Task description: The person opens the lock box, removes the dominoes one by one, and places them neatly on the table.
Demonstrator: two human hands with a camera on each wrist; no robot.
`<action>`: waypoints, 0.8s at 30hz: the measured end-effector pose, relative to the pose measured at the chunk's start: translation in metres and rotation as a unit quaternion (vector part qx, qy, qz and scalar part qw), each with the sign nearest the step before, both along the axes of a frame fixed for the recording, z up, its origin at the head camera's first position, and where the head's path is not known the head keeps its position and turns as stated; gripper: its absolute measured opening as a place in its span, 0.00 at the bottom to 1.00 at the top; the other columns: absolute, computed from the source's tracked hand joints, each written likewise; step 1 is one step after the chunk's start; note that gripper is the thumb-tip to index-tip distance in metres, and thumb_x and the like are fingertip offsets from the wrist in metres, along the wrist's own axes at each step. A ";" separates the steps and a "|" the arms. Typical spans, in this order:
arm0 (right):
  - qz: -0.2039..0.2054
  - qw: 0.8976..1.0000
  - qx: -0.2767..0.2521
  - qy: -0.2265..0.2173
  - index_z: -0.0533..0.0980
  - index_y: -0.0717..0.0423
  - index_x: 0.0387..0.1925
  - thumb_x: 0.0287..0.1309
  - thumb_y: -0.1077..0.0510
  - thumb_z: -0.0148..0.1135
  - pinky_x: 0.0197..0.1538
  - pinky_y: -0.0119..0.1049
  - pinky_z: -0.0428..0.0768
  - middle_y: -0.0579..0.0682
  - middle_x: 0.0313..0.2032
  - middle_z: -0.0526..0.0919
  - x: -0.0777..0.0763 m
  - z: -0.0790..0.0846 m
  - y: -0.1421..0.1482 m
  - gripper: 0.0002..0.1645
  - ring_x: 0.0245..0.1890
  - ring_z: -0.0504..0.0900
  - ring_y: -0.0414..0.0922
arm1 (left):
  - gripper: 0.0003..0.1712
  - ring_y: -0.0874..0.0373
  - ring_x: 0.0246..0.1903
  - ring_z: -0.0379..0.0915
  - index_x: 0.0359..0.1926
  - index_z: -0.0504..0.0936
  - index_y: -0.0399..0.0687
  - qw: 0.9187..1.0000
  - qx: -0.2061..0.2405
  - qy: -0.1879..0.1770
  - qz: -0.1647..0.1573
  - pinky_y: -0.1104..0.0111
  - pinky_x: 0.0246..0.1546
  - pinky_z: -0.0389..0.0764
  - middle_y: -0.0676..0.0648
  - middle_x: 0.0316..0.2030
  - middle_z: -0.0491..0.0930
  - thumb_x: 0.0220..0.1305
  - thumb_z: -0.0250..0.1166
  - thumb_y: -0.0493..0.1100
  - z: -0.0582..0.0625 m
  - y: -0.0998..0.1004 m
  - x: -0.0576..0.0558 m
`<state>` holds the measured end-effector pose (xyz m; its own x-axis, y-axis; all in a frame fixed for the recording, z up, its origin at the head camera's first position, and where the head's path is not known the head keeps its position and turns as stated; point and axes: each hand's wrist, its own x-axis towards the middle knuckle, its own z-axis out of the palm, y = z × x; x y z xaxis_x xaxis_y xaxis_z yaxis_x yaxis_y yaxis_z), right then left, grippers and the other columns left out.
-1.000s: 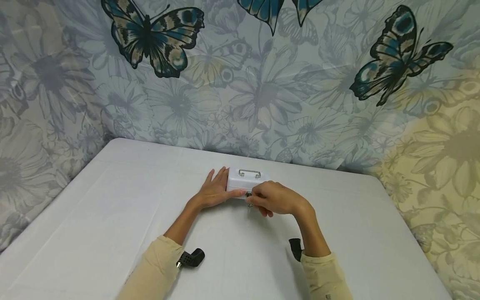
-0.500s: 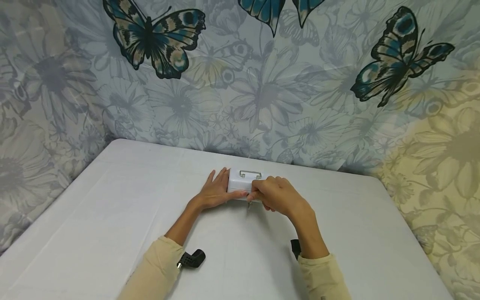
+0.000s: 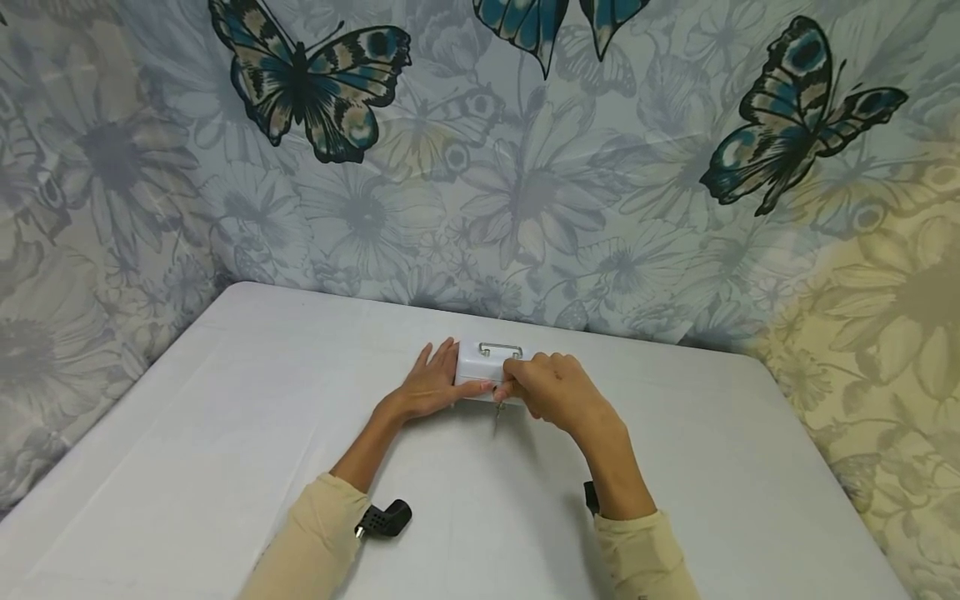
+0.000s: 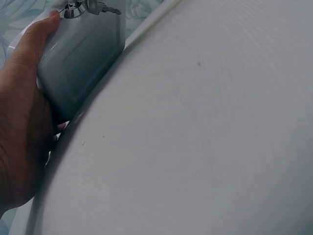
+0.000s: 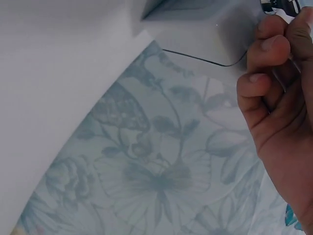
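Note:
A small white cash box (image 3: pixel 480 365) with a wire carrying handle (image 3: pixel 499 346) on its lid sits near the table's far edge. My left hand (image 3: pixel 427 389) lies against its left side with fingers extended, and its thumb (image 4: pixel 36 36) reaches along the front to beside the round chrome lock (image 4: pixel 74 10). A spare key (image 4: pixel 108 8) hangs at the lock. With curled fingers my right hand (image 3: pixel 561 390) pinches the key at the lock; those fingers hide the key's bow in the head view. In the right wrist view the right hand's fingers (image 5: pixel 266 54) are curled in front of the box.
A white cloth covers the table (image 3: pixel 225 433). Behind it hangs a flower-and-butterfly backdrop (image 3: pixel 525 192), close to the table's far edge (image 3: pixel 352 298). A black wrist camera (image 3: pixel 386 518) sticks out from the left sleeve.
My right hand has rolled over, its knuckles turning upward, while it stays at the lock. The left hand and the box hold their place.

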<state>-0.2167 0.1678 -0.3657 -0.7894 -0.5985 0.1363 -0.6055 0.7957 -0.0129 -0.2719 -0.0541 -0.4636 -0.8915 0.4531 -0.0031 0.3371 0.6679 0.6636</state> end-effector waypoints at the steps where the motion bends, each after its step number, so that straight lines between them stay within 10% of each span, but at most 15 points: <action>1: -0.001 1.000 -0.002 -0.005 0.79 0.50 0.30 0.64 0.48 0.68 0.24 0.30 0.68 0.41 0.11 0.71 0.000 0.000 0.000 0.13 0.14 0.67 0.37 | 0.78 0.42 0.85 0.36 0.82 0.47 0.33 1.000 -0.002 0.001 0.000 0.46 0.85 0.31 0.35 0.83 0.49 0.54 0.45 0.92 0.000 0.000 0.000; 8: 0.006 0.993 -0.065 -0.099 0.79 0.51 0.29 0.64 0.47 0.69 0.26 0.29 0.72 0.40 0.14 0.75 -0.002 0.004 0.003 0.15 0.15 0.71 0.35 | 0.75 0.43 0.85 0.38 0.82 0.48 0.35 1.000 -0.013 0.012 0.002 0.45 0.84 0.33 0.36 0.83 0.52 0.56 0.47 0.90 -0.001 0.001 -0.001; 24: -0.026 0.932 -0.161 -0.325 0.82 0.64 0.31 0.78 0.51 0.57 0.29 0.41 0.86 0.53 0.21 0.85 -0.004 0.007 0.007 0.23 0.23 0.89 0.54 | 0.79 0.44 0.85 0.38 0.82 0.48 0.35 1.000 -0.008 0.016 0.007 0.47 0.85 0.31 0.36 0.83 0.52 0.51 0.43 0.94 -0.010 0.002 -0.005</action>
